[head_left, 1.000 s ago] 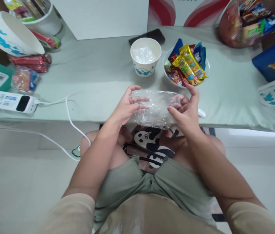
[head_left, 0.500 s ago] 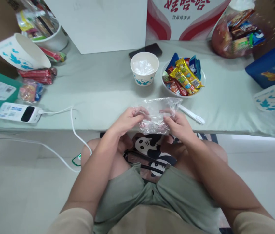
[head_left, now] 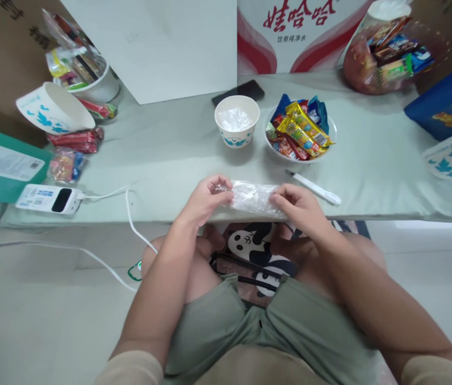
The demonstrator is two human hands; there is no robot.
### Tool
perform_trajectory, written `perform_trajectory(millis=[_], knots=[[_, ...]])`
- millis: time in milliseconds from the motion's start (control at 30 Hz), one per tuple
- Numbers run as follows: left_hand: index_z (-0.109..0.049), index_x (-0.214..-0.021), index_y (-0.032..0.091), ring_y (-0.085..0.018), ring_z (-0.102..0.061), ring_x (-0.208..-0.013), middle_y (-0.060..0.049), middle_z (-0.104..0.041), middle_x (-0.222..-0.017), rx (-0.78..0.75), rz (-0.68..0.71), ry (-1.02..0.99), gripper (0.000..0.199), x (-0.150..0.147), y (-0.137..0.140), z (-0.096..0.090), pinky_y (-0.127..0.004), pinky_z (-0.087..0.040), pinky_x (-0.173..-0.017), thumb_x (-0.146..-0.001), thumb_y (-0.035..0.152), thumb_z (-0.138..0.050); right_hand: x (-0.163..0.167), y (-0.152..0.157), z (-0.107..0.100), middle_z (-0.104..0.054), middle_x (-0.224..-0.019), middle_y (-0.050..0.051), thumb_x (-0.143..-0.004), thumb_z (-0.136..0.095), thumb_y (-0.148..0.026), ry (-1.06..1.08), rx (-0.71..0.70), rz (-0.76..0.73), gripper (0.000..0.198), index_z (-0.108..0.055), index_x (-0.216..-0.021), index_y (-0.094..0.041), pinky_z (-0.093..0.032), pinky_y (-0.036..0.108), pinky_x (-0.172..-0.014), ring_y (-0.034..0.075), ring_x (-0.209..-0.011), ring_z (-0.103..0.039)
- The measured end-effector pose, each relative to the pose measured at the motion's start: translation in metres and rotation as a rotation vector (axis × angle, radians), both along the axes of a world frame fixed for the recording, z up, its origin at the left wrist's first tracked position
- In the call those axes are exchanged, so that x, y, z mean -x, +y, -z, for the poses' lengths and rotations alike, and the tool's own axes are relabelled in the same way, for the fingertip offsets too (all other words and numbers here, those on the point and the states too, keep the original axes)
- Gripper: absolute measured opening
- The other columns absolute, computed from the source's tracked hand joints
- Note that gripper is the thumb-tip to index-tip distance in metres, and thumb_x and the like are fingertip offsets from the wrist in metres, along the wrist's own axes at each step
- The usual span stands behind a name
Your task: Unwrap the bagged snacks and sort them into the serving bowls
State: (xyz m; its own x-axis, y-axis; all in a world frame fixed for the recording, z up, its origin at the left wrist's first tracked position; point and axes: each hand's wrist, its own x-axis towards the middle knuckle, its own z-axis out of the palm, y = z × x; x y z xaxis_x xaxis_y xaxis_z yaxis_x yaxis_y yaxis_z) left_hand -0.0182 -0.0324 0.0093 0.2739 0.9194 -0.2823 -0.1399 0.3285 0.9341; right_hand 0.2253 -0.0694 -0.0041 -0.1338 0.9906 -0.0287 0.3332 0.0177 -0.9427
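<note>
A clear plastic bag (head_left: 252, 198), gathered into a narrow strip, stretches between my two hands above the table's front edge. My left hand (head_left: 208, 199) pinches its left end, thumb against fingers. The right end is pinched by my right hand (head_left: 296, 206) in the same way. Just beyond my right hand lies a white utility knife (head_left: 316, 188) with its tip pointing to the back left. Farther back stand a paper cup (head_left: 237, 122) with crumpled clear plastic inside and a bowl (head_left: 332, 136) heaped with wrapped snacks.
A dark phone (head_left: 238, 93) lies behind the cup. At the left, a white power bank (head_left: 48, 198) trails a cable (head_left: 130, 211) over the table edge. A tipped paper bucket (head_left: 54, 108) and a green box (head_left: 7, 160) stand there too. A red-tinted snack bowl (head_left: 356, 69) sits back right.
The plastic bag was spread taller between my hands; now it is folded down into a narrow strip. The view has shifted slightly. The utility knife shows more fully.
</note>
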Motion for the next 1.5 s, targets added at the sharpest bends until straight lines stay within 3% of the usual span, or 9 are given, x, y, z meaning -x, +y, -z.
perform_trajectory(millis=[133, 233, 433, 567, 633, 833, 1233, 1367, 1500], knots=[[-0.062, -0.085, 0.019, -0.008, -0.058, -0.059, 0.005, -0.060, -0.067, -0.080, 0.120, 0.140, 0.023, -0.003, -0.002, 0.005, -0.021, -0.045, -0.060, -0.065, 0.016, -0.073, 0.005, 0.000, 0.001, -0.061, -0.129, 0.016, -0.077, -0.072, -0.037, -0.191, -0.310, 0.147, 0.060, -0.054, -0.130, -0.019, -0.050, 0.046, -0.099, 0.029, -0.114, -0.061], [-0.064, -0.095, 0.020, -0.010, -0.060, -0.065, 0.001, -0.065, -0.085, -0.194, 0.159, 0.156, 0.030, -0.004, 0.000, 0.010, -0.023, -0.047, -0.061, -0.067, 0.018, -0.072, 0.008, 0.000, -0.004, -0.071, -0.113, 0.012, -0.080, -0.068, -0.038, -0.231, -0.244, -0.069, 0.045, -0.062, -0.120, -0.018, -0.052, 0.041, -0.090, 0.028, -0.103, -0.066], [-0.059, -0.077, 0.021, -0.011, -0.057, -0.076, 0.003, -0.055, -0.075, -0.974, -0.733, 0.236, 0.013, -0.012, -0.010, 0.022, -0.024, -0.048, -0.077, -0.081, 0.008, -0.060, 0.020, -0.003, -0.001, -0.073, -0.083, 0.006, -0.086, -0.058, -0.030, -0.316, -0.073, -0.028, 0.020, -0.069, -0.097, -0.018, -0.048, 0.034, -0.075, 0.022, -0.077, -0.066], [-0.064, -0.119, 0.023, -0.023, -0.064, -0.113, -0.008, -0.068, -0.121, -0.851, 0.002, 0.373, 0.037, -0.030, -0.029, 0.022, -0.038, -0.051, -0.101, -0.083, 0.027, -0.071, 0.029, -0.003, 0.004, -0.075, -0.105, 0.007, -0.084, -0.056, -0.025, 0.078, -0.070, -0.127, 0.030, -0.067, -0.112, -0.019, -0.053, 0.035, -0.084, 0.022, -0.093, -0.069], [-0.061, -0.127, 0.023, -0.025, -0.065, -0.118, -0.010, -0.067, -0.128, -0.685, 0.147, 0.387, 0.049, -0.036, -0.031, 0.020, -0.038, -0.052, -0.102, -0.081, 0.033, -0.075, 0.032, -0.001, 0.006, -0.074, -0.114, 0.008, -0.084, -0.054, -0.022, 0.266, -0.039, -0.184, 0.040, -0.064, -0.122, -0.019, -0.055, 0.034, -0.086, 0.021, -0.098, -0.070], [-0.064, -0.112, 0.019, -0.018, -0.067, -0.083, -0.004, -0.070, -0.096, -0.323, -0.213, 0.468, 0.041, -0.018, -0.015, 0.018, -0.028, -0.054, -0.076, -0.078, 0.039, -0.075, 0.029, 0.007, 0.005, -0.073, -0.099, 0.007, -0.088, -0.054, -0.017, 0.082, -0.182, -0.090, 0.026, -0.071, -0.108, -0.018, -0.053, 0.029, -0.075, 0.016, -0.082, -0.066], [-0.044, -0.115, 0.025, -0.011, -0.058, -0.066, 0.005, -0.057, -0.085, -0.567, -0.881, 0.406, 0.053, -0.028, 0.042, -0.009, -0.024, -0.048, -0.064, -0.073, 0.030, -0.074, 0.042, 0.010, 0.009, -0.071, -0.104, 0.008, -0.088, -0.054, -0.013, -0.057, -0.247, -0.202, 0.026, -0.068, -0.110, -0.018, -0.048, 0.031, -0.079, 0.017, -0.082, -0.066], [-0.055, -0.086, 0.021, -0.015, -0.060, -0.087, 0.000, -0.057, -0.090, -0.741, -0.891, 0.711, 0.012, -0.056, 0.092, -0.043, -0.027, -0.051, -0.082, -0.077, 0.023, -0.062, 0.046, 0.009, 0.009, -0.071, -0.104, 0.008, -0.089, -0.054, -0.013, -0.073, -0.222, -0.255, 0.026, -0.069, -0.109, -0.018, -0.048, 0.031, -0.080, 0.018, -0.086, -0.066], [-0.069, -0.087, 0.021, -0.021, -0.064, -0.098, -0.005, -0.066, -0.098, -0.690, -0.577, 1.109, 0.012, -0.058, 0.133, -0.078, -0.032, -0.052, -0.093, -0.078, 0.020, -0.060, 0.054, 0.010, 0.009, -0.071, -0.105, 0.009, -0.090, -0.052, -0.013, -0.146, -0.184, -0.340, 0.027, -0.071, -0.109, -0.018, -0.046, 0.032, -0.079, 0.020, -0.088, -0.066]])
